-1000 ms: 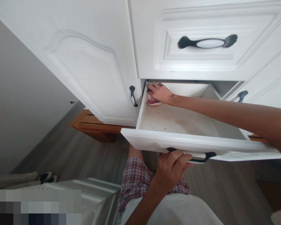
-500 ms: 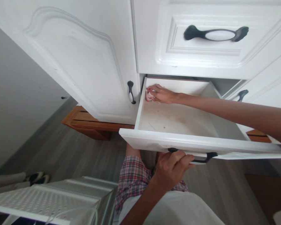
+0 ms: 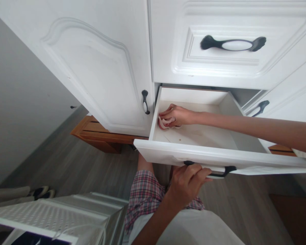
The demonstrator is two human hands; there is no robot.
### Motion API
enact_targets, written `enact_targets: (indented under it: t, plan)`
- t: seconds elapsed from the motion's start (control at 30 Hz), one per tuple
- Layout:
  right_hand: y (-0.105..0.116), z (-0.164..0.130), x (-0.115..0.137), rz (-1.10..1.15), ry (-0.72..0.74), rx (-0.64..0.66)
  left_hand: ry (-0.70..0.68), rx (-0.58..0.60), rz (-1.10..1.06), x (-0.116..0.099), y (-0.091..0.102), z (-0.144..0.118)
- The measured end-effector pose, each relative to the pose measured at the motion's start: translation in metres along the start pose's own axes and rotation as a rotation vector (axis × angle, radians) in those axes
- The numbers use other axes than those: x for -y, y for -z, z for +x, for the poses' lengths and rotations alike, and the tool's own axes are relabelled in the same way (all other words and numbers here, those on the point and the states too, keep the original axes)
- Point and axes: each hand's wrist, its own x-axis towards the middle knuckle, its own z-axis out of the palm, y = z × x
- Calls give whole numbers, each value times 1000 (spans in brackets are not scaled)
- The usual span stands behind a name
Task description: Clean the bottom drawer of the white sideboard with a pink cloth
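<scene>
A white drawer (image 3: 219,153) is pulled out of the cabinet, with a few brownish spots on its floor. Fingers of my left hand (image 3: 187,182) are wrapped round the black-and-white drawer handle (image 3: 225,172) on its front. Inside the drawer, against the left side wall, my right hand (image 3: 180,115) presses a crumpled pink-and-white cloth (image 3: 165,122) onto the floor panel. The fingertips are bunched over the cloth and partly hide it.
Above is a closed drawer front with its own handle (image 3: 236,45). A cabinet door (image 3: 91,75) stands at the left, over a brown wooden base (image 3: 97,131). Lower left are a white perforated rack (image 3: 56,217) and a person's shoes (image 3: 42,193).
My right hand has slid the cloth along the drawer's left side, from the back corner toward the front. My left hand keeps its grip on the handle. The view has shifted slightly.
</scene>
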Motion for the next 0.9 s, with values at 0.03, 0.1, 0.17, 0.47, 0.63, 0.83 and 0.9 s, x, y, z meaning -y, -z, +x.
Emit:
enact_targets:
  t: [0.03,0.1,0.17,0.47,0.63,0.83,0.9]
  plan:
    - [-4,-3,8,25,32,8,0,-5,-11,0,1,1]
    - [-13,-11,24,56,71,27,-5,-25,-39,0,2,3]
    - [-21,-19,42,67,93,54,-12,-39,-42,1,2,3]
    - [-29,-35,75,72,156,112,-12,-61,-12,1,1,2]
    - [-6,-39,51,72,157,52,17,-36,-8,-2,4,4]
    - [41,-68,-42,-286,17,-61,7,-92,-27,-5,2,8]
    - [44,-77,-68,-317,-78,-81,10,-88,-29,-5,1,7]
